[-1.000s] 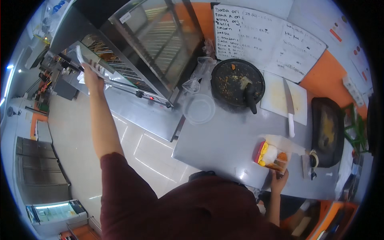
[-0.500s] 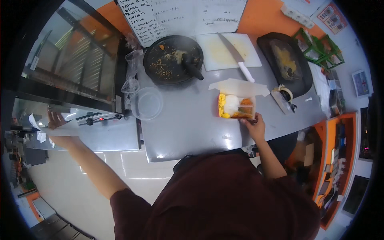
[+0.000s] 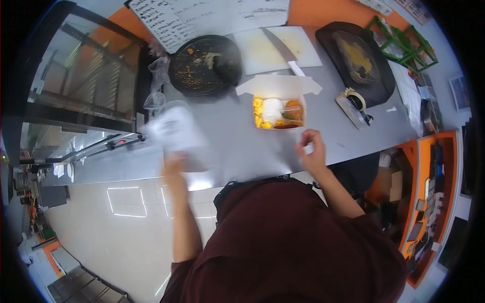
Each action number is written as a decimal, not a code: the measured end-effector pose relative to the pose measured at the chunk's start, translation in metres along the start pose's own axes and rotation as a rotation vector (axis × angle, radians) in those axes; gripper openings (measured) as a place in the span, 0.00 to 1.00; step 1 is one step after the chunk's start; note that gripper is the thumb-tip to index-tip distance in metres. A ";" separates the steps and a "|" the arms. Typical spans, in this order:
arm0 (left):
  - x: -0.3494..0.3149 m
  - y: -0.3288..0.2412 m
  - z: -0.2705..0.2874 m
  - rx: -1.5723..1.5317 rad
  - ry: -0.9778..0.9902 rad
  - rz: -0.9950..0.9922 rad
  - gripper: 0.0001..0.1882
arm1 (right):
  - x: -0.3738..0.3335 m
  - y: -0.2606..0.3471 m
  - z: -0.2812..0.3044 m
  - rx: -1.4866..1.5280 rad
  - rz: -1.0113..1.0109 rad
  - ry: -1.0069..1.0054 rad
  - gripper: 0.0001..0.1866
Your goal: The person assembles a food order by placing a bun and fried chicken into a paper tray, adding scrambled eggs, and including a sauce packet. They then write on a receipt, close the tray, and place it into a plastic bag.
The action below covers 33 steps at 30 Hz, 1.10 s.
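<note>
My left hand (image 3: 175, 164), smeared by motion, grips a thin, whitish see-through sheet, seemingly a plastic bag (image 3: 177, 129) with faint print, over the table's left part. It hides most of a clear round tub. My right hand (image 3: 311, 150) hovers at the table's front edge with thumb and fingers curled together; a small pale bit shows between them, too small to name. Just beyond it, apart from the fingers, an open food box (image 3: 279, 125) stands with its lid flaps up. Inside are white rice (image 3: 273, 111), yellow egg pieces (image 3: 259, 112) and browned fried food (image 3: 294, 109).
Behind the box lie a white cutting board (image 3: 252, 50) and a knife (image 3: 283, 48). A black mortar (image 3: 189, 73) with a pestle is at the back left, beside a glass cabinet (image 3: 91, 81). A tape dispenser (image 3: 356, 106) and a black tray (image 3: 386, 88) are right.
My left hand has come right from beneath the cabinet, carrying the thin bag over the table. My right hand has let go of the food box. The view has shifted.
</note>
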<state>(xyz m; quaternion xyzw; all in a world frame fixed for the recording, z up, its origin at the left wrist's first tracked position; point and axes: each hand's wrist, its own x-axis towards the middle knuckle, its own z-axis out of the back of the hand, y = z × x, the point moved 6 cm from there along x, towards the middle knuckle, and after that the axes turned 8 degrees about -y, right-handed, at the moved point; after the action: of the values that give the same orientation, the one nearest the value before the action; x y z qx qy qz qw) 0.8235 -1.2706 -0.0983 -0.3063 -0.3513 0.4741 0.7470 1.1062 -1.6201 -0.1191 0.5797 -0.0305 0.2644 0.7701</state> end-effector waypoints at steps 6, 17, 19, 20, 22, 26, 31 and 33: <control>-0.159 -0.147 -0.157 -0.439 0.794 -0.146 0.12 | -0.041 0.003 -0.023 0.207 -0.227 0.090 0.16; -0.120 -0.155 -0.192 0.174 0.358 -0.895 0.17 | -0.045 -0.066 -0.001 0.124 -0.215 0.260 0.13; -0.108 -0.150 -0.205 0.246 0.318 -0.967 0.13 | -0.042 -0.059 0.001 -0.186 0.012 0.291 0.16; -0.106 -0.152 -0.211 0.254 0.332 -0.993 0.11 | -0.040 -0.057 0.002 -0.292 0.112 0.281 0.17; -0.102 -0.153 -0.220 0.276 0.355 -1.042 0.08 | -0.040 -0.056 0.001 -0.438 0.212 0.297 0.19; -0.095 -0.163 -0.230 0.356 0.354 -1.045 0.05 | -0.050 -0.037 -0.010 -0.465 0.336 0.516 0.20; -0.092 -0.170 -0.233 0.349 0.360 -0.956 0.05 | -0.076 -0.034 -0.035 -0.420 0.564 0.668 0.24; -0.092 -0.165 -0.236 0.331 0.364 -0.950 0.04 | -0.075 -0.034 -0.031 -0.448 0.578 0.596 0.25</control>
<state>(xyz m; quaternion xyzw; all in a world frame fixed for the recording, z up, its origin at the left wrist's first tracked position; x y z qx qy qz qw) 1.0690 -1.4449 -0.1230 -0.0688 -0.2367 0.0722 0.9664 1.0485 -1.6266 -0.1856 0.2658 -0.0243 0.6097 0.7464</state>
